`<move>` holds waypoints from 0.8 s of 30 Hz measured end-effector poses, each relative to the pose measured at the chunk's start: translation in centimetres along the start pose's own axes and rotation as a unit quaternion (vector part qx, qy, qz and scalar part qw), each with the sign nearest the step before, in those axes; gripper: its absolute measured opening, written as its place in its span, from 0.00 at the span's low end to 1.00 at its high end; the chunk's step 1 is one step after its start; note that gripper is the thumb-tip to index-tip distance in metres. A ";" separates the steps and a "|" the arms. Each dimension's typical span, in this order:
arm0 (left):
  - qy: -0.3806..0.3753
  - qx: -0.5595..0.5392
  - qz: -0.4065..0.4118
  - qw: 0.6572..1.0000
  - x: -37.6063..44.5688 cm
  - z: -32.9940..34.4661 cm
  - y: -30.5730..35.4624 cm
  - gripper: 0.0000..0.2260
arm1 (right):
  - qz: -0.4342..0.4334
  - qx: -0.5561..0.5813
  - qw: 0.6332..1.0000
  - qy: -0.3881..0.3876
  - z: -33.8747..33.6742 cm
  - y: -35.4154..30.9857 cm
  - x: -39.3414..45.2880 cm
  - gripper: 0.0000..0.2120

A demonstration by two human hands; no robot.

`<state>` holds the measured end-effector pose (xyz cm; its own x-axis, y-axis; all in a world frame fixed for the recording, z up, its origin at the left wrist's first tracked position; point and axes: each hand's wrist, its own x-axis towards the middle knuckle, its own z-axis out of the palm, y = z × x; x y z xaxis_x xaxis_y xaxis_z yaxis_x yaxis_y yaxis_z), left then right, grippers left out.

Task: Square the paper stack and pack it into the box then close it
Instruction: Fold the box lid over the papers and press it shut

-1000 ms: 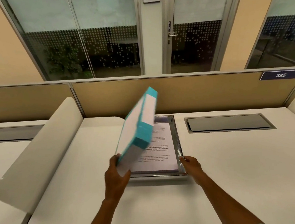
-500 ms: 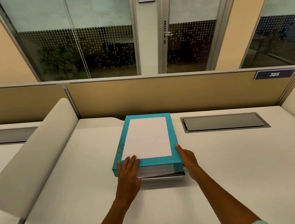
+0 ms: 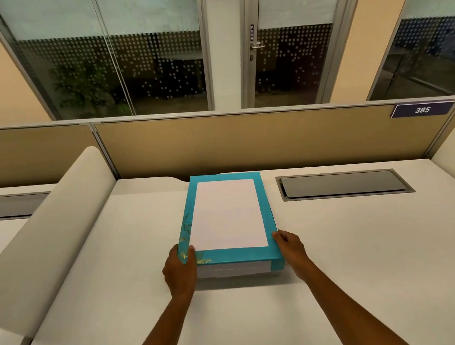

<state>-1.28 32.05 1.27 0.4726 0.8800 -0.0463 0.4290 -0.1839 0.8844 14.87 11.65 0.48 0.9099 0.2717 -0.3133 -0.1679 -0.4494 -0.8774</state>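
Observation:
A teal box with a white panel on its lid lies flat on the desk, lid down over the base. The paper stack is hidden inside. My left hand grips the lid's near left corner, thumb on top. My right hand presses against the near right corner of the box, fingers on its side. A thin white band of the base shows under the lid along the front edge.
A grey cable hatch is set into the desk to the right of the box. A tan partition runs along the back. Curved white dividers stand at the left and far right.
The lid, held tilted above the open tray with papers, came down over it. My left hand slid from the lid's top to its near left corner. The lid sits lower now.

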 end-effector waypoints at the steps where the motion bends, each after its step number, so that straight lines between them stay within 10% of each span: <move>1: -0.002 0.001 0.001 1.000 0.1 0.0 -0.2 0.20 | -0.005 -0.008 1.000 0.001 0.1 0.1 0.0 0.15; 14: -0.117 0.201 0.006 0.972 3.1 1.2 -1.2 0.31 | -0.069 -0.224 0.972 0.024 1.8 0.5 1.5 0.27; 21: -0.228 0.393 0.196 0.869 6.5 3.2 0.0 0.34 | -0.132 -0.420 0.897 -0.031 3.1 -1.3 3.3 0.32; 24: -0.229 0.426 0.232 0.844 7.2 3.8 0.3 0.50 | -0.129 -0.427 0.895 -0.020 3.8 -1.4 4.0 0.34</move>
<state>5.20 36.63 -0.58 0.9065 0.4005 -0.1334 0.4208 -0.8824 0.2105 17.32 16.58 -0.96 0.8590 0.4837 -0.1678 0.4132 -0.8484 -0.3308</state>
